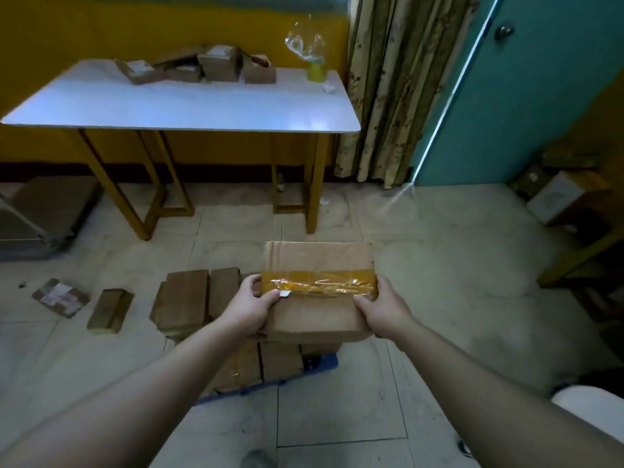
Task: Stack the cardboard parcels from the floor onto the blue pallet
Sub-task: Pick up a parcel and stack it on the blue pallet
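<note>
A flat cardboard parcel with a yellow tape band across its top is held in the middle of the view. My left hand grips its left side and my right hand grips its right side. Below it lies the blue pallet, mostly hidden, with several brown parcels stacked on it. I cannot tell whether the held parcel rests on the stack. Two small parcels lie on the tiled floor to the left: a narrow brown one and one with a label.
A white table with yellow legs stands against the yellow wall, carrying several small boxes and a tape roll. A large box sits far left, other boxes far right by a teal door.
</note>
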The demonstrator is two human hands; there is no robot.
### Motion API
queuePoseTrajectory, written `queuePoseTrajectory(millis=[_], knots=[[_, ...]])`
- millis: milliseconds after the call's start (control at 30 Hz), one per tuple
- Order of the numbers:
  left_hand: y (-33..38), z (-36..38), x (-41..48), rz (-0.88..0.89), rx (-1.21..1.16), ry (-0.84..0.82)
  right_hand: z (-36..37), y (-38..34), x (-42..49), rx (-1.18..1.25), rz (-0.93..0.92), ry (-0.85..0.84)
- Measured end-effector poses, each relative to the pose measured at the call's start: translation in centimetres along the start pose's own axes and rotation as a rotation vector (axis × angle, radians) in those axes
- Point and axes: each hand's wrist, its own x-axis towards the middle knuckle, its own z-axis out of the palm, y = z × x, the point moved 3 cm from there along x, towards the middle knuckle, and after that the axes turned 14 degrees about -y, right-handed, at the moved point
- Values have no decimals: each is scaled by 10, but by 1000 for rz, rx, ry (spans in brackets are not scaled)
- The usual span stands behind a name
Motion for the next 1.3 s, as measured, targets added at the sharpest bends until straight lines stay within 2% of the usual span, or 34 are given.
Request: queuePoseTrajectory(millis=[133, 333, 467, 733, 967, 1167, 1300], knots=[[-29, 11, 49, -99, -94, -21, 12, 25, 53, 4, 29, -64], [-90, 44, 115, -285, -200, 66, 42, 80, 145, 17, 79, -231], [-142, 70, 179, -383, -259, 113, 63, 123, 228, 14, 61, -285], [-229, 106, 299, -432, -263, 155, 111, 211, 350, -49, 81, -327], [-262, 102, 337, -402, -122, 225, 141, 228, 383, -20, 66, -314], [-264, 99, 330, -429, -138, 124, 138, 231, 372, -19, 75, -275], [-255, 91, 329, -460, 13, 11, 136, 227, 373, -58, 127, -278]])
